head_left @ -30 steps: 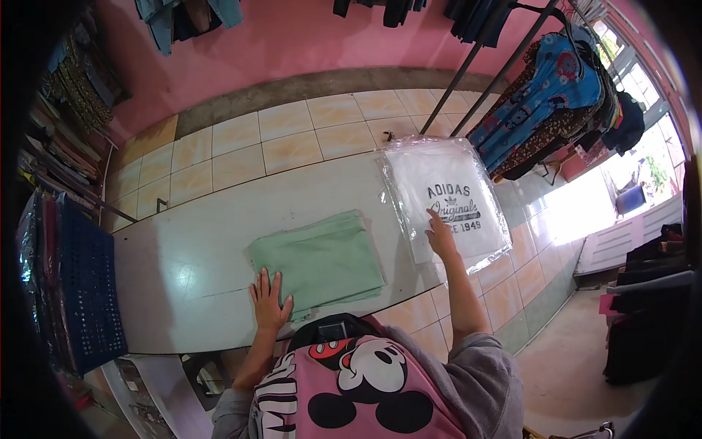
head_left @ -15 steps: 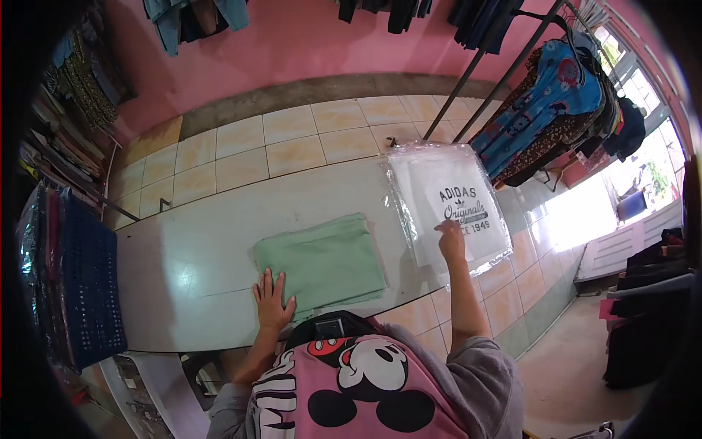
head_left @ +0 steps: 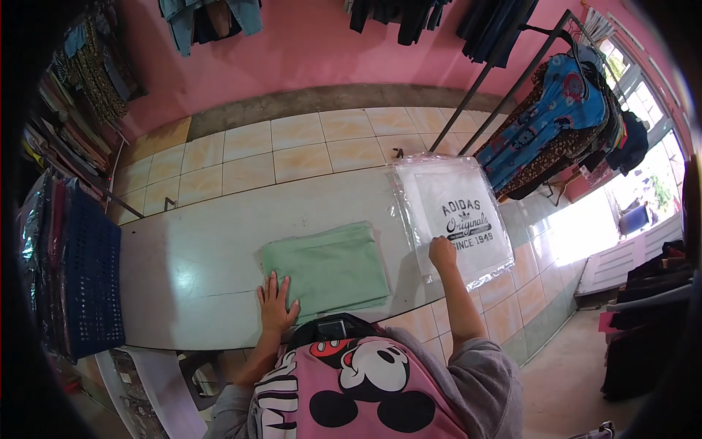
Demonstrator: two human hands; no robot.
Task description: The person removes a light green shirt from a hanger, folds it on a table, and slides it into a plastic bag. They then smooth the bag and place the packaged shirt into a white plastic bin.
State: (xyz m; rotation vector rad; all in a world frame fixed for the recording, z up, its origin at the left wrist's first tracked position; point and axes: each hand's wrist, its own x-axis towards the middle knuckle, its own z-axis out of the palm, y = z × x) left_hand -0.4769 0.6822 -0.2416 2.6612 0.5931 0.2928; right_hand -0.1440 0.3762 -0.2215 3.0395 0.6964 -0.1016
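Observation:
A folded light green garment (head_left: 329,263) lies flat on the grey-white table. My left hand (head_left: 277,304) rests on its lower left corner and the tabletop, open with the fingers spread. To the right lies a white item in a clear plastic bag (head_left: 457,190), printed with "ADIDAS Originals since 1949". My right hand (head_left: 443,252) is over the lower left part of that bag, its fingers curled together in a pinch that seems to hold the plastic. The fingertips are partly hidden.
The table (head_left: 190,285) has a blue perforated basket (head_left: 99,274) with plastic-wrapped clothes at its left end. A rack of dresses (head_left: 563,102) stands beyond the right end. A white plastic chair (head_left: 153,380) is below left; dark clothes (head_left: 651,329) hang at right.
My right hand has gone from extended fingers over the print to a curled pinch lower and to the left on the bag. My left hand stays on the green garment. The view shifted slightly.

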